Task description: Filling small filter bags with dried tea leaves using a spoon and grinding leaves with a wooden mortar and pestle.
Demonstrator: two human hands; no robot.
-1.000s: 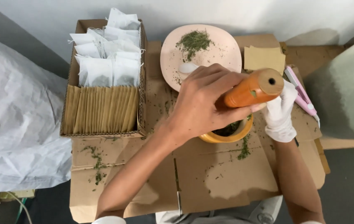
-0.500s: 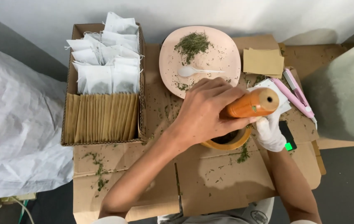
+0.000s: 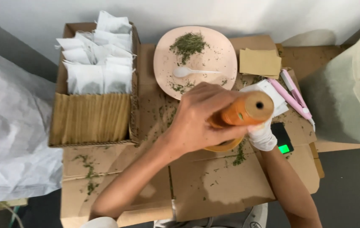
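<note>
Pestle: your left hand has its fingers wrapped tight round the orange pestle, which tilts with its butt end toward you and its working end down in the bowl.
Bowl: the yellow bowl sits on the cardboard counter, mostly hidden under your left hand; only its near rim shows.
Right hand: gloved in white, your right hand rests just right of the bowl. You cannot tell whether its fingers are closed on the rim.
Herb: a pile of dried green herb lies on the pink plate with a white spoon, so there looks to be more to grind.
Done so far: white filled bags fill the far end of the box, with brown sachets packed in front. I judge the work well under way, not finished.
Spill: herb crumbs lie scattered on the counter.
Nearby: flat brown sachets and a pink pen lie right of the plate.
</note>
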